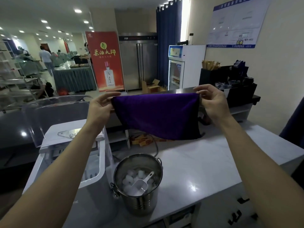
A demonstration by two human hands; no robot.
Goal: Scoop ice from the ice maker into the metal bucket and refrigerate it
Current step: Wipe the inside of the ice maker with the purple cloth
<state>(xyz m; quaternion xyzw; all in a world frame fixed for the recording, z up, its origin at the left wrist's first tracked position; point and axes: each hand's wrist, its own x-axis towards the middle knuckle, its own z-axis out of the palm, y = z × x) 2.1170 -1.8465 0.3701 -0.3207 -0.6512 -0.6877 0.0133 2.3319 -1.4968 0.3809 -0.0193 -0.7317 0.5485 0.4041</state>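
1. I count two grips, one purple cloth (158,116), one metal bucket (139,204), one white scoop (141,185) and one ice maker (100,163).
2. My left grip (98,106) pinches the cloth's upper left corner, and my right grip (212,102) pinches the upper right corner, thumb and fingertips closed on the edge. The cloth hangs stretched between them in the air, above the table (205,162) and beyond the bucket.
3. My left forearm crosses the ice maker and hides much of its open inside. Its clear lid (54,112) stands tipped up. The ice (130,179) lies clumped, so I cannot count the pieces.
4. The bucket stands upright on the table, just beside the ice maker's right wall. It holds a low heap of ice. The scoop lies on top, its handle pointing up toward the far right of the bucket.
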